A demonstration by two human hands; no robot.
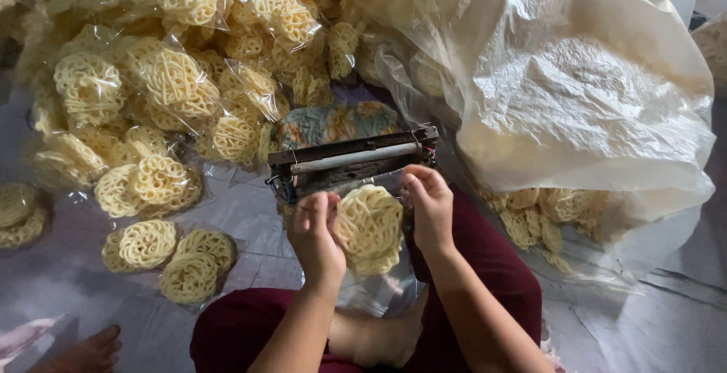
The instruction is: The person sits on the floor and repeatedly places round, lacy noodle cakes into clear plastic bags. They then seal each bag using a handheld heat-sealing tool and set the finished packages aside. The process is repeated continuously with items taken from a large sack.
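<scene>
A clear bag of pale lacy crackers (369, 227) hangs between both hands, its open top edge running left to right just below the bar of the heat sealer (353, 159). The left hand (314, 238) pinches the bag's left edge, the right hand (429, 205) its right edge, equally near. Filled bags (163, 100) are piled behind and to the left; a big plastic sack (591, 93) slumps to the right. Someone else's hand (91, 352) rests at the lower left.

— Held at the sealer: a clear bag of round yellow crackers (369, 227), pinched at both sides.
— Elsewhere: heaped sealed clear packets (174, 85) upper left; big translucent plastic sack (591, 93) right.
</scene>
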